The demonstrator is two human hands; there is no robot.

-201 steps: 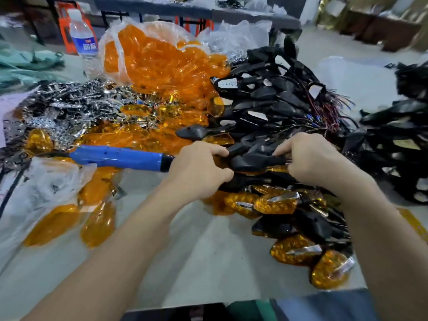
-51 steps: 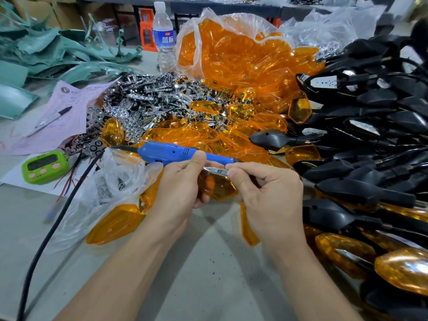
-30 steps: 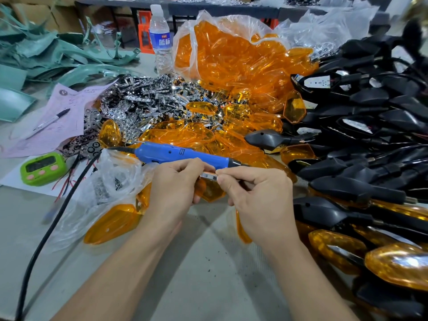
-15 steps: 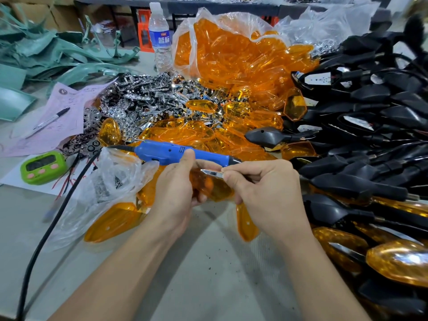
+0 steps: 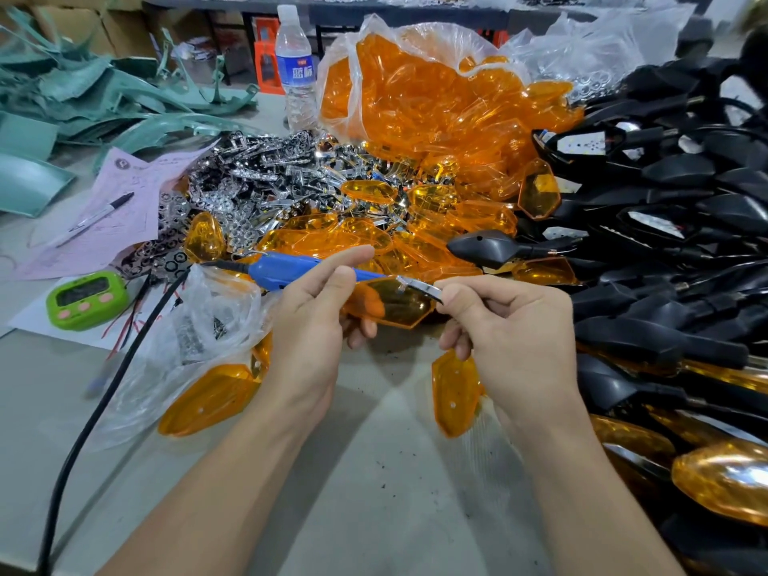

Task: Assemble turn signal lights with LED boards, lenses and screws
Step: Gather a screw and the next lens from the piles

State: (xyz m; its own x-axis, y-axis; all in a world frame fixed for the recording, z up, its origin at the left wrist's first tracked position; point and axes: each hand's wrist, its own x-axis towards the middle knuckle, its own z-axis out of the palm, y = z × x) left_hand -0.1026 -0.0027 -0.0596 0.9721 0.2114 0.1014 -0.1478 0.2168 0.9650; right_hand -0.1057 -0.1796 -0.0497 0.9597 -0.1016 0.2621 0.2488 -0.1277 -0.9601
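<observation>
Lens (image 5: 399, 307), amber, is held between the hands above the counter (image 5: 374, 471). The left hand (image 5: 307, 326) grips its left end, index finger extended. The right hand (image 5: 511, 330) pinches a chrome strip (image 5: 417, 286) whose tip touches the lens top. A blue screwdriver (image 5: 291, 268) lies just behind the left hand; black housings (image 5: 665, 284) are piled right of both hands.

The left hand (image 5: 309, 326) covers the left part of the lens (image 5: 399, 305). The right end of the strip (image 5: 419, 286) is hidden in the pinch of the right hand (image 5: 511, 330). The front end of the tool (image 5: 291, 270) goes behind the left hand and the lens. The cable (image 5: 96, 405) leaves at the bottom edge. The parts in the bag (image 5: 216, 301) are too small to tell. The right edge cuts the housings (image 5: 665, 259).
</observation>
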